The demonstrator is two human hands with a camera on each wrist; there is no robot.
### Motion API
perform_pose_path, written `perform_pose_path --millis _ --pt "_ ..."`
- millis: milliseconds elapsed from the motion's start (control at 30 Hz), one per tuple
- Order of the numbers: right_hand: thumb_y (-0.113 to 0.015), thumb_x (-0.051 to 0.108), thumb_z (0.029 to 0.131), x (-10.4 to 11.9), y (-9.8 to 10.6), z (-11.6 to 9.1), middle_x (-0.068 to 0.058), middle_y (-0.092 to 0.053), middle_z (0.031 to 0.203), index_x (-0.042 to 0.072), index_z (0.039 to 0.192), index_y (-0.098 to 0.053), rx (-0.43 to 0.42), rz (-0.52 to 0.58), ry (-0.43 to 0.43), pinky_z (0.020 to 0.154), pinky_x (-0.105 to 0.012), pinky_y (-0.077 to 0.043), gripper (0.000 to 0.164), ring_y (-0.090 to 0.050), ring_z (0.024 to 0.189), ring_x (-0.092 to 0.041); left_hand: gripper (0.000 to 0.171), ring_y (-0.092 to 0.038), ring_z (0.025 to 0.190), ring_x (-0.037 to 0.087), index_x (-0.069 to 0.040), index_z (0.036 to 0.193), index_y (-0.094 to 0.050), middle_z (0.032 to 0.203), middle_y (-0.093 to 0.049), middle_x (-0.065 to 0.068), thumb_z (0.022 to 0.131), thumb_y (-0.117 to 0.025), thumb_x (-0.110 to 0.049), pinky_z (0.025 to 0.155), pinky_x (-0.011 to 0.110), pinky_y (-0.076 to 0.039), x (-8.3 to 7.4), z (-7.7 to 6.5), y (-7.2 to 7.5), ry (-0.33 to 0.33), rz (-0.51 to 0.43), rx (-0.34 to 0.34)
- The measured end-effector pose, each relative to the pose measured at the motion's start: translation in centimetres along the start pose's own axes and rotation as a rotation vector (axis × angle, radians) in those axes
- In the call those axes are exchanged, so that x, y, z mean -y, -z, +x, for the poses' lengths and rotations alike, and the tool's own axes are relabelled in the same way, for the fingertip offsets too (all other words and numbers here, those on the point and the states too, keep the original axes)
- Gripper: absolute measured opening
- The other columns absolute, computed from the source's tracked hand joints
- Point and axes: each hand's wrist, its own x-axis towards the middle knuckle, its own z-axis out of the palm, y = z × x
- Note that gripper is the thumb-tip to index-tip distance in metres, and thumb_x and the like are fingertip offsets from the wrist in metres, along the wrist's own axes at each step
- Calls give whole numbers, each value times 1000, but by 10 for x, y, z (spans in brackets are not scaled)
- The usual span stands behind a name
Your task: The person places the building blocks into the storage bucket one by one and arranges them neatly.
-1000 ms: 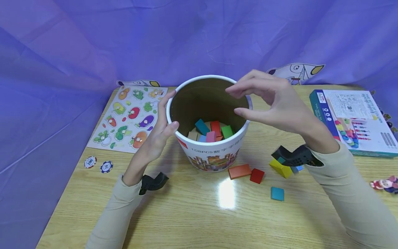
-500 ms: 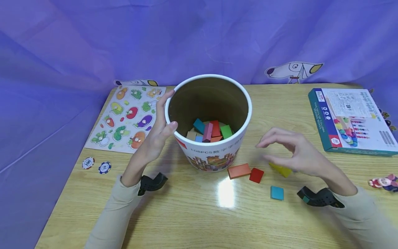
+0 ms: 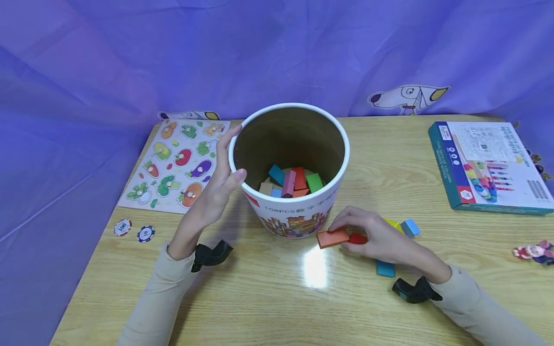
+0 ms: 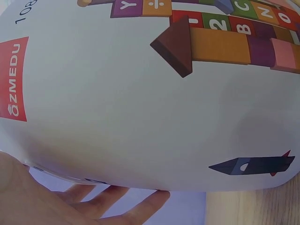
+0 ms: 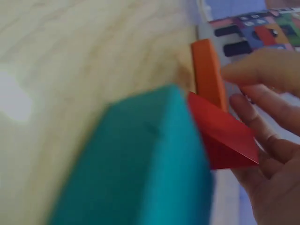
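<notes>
While my left hand [image 3: 216, 192] holds the tall white printed tub with the brown inside [image 3: 298, 222] by its left side, thumb tip at the rim and fingers spread along the outer wall, my right hand [image 3: 374, 235] is down on the wood-grain bench [image 3: 268, 298] at a flat rectangular orange block [image 3: 331, 239]. The orange block lies at my right fingertips, near the tub's foot. My index finger touches its far edge and my thumb is by its near edge; whether that pinch is firm I cannot tell.

A small red wedge-shaped block [image 3: 358, 239] sits between my right thumb and fingers, against the orange one or nearly so. A teal block [image 3: 385, 270] is just on my side of that hand, while a yellow block [image 3: 394, 224], partly hidden, and a light blue block [image 3: 410, 228] lie beyond its back. Left of it, inside the tub, is a heap of coloured blocks [image 3: 288, 183].

I judge the best grip presses squarely on the orange block's two long edges, fingers high enough not to drag the red one. Steady pressure from my left hand should keep the tub from shifting if bumped.
</notes>
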Motion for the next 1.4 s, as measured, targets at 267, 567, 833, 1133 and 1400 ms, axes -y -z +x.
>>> perform_pose_path --millis 267,567,833,1133,1400 --pt "-81 11 77 4 -4 2 9 -65 111 21 113 -69 55 -111 -85 89 -27 -52 39 -57 100 -8 93 -17 143 15 -27 153 -7 157 -14 -9 84 -55 -68 111 64 -24 1 -1 1 2 -2 4" --pt "-84 20 76 5 -12 5 5 -67 110 20 113 -71 97 -115 -53 84 -26 -52 39 -56 96 -10 95 -16 143 14 -26 153 -7 157 -13 -9 84 -55 -69 112 62 -23 1 0 1 -3 0 1" --pt "-84 18 75 8 -11 7 9 -66 105 20 109 -73 122 -94 -50 78 -23 -51 36 -55 90 -8 94 -15 144 15 -26 153 -7 158 -11 -9 84 -54 -69 112 63 -21 1 0 1 -4 2 3" --pt "-84 14 74 22 10 1 12 -65 108 25 110 -71 68 -43 44 82 -24 -52 40 -57 94 -6 93 -14 144 14 -25 153 -7 158 -11 -8 85 -54 -67 113 62 -21 0 0 0 -3 14 2" --pt "-86 1 66 62 75 -9 13 -64 110 26 115 -69 -97 -108 207 88 -14 -47 57 -58 101 -3 93 -17 143 16 -25 153 -7 157 -13 -7 85 -54 -68 113 62 -22 1 0 0 -14 -7 2"
